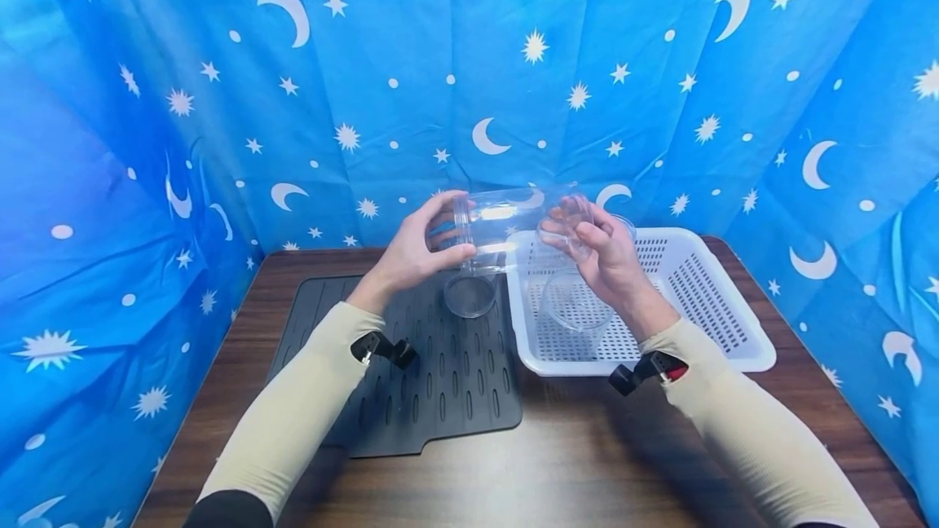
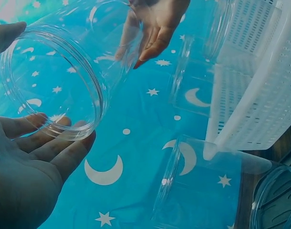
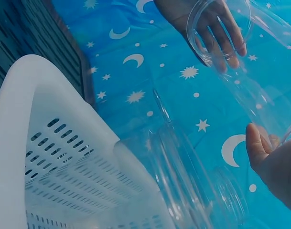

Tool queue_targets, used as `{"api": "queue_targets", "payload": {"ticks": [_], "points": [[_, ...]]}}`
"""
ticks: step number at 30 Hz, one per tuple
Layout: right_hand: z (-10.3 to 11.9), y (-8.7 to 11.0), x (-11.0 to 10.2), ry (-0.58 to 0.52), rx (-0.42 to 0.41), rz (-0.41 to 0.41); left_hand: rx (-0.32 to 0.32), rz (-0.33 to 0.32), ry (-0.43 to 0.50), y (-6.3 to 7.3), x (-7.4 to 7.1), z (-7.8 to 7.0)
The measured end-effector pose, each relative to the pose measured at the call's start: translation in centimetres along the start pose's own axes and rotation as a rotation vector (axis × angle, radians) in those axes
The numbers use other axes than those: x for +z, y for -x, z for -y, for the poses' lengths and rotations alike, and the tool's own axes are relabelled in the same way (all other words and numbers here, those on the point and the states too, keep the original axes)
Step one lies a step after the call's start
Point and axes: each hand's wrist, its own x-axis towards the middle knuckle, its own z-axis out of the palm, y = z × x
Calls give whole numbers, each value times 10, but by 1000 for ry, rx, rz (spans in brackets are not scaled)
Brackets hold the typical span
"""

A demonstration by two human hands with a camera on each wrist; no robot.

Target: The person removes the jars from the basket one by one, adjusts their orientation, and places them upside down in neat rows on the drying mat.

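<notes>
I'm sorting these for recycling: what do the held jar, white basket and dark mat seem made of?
Jar: clear, glossy plastic or glass; its see-through wall and bright highlights fit either. Basket: probably smooth, white molded plastic, with slotted walls. Mat: likely matte rubber or silicone, given its dull, dark surface and rows of elongated marks.

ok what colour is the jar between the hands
The jar is transparent and colourless, best in the head view.

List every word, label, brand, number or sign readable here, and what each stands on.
None: no readable text on the clear jar, white basket or dark mat.
The blue curtain bears only printed moons, stars and dots.
Any lettering on the wrist straps is too small to make out.
</notes>
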Motion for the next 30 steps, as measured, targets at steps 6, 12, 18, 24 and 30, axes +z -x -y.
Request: {"api": "queue_targets", "payload": {"ticks": [6, 12, 18, 24, 30], "points": [[0, -2, 2, 34, -3, -31, -26, 14, -14, 2, -3, -1], [2, -2, 2, 91, -18, -60, -44, 36, -119, 9, -7, 2], [4, -1, 3, 106, 1, -69, -31, 24, -268, 17, -14, 13], [6, -1, 2, 140, -4, -62, -99, 14, -363, 25, -24, 30], [7, -1, 1, 173, -15, -32, -225, 27, -459, 36, -32, 47]]}}
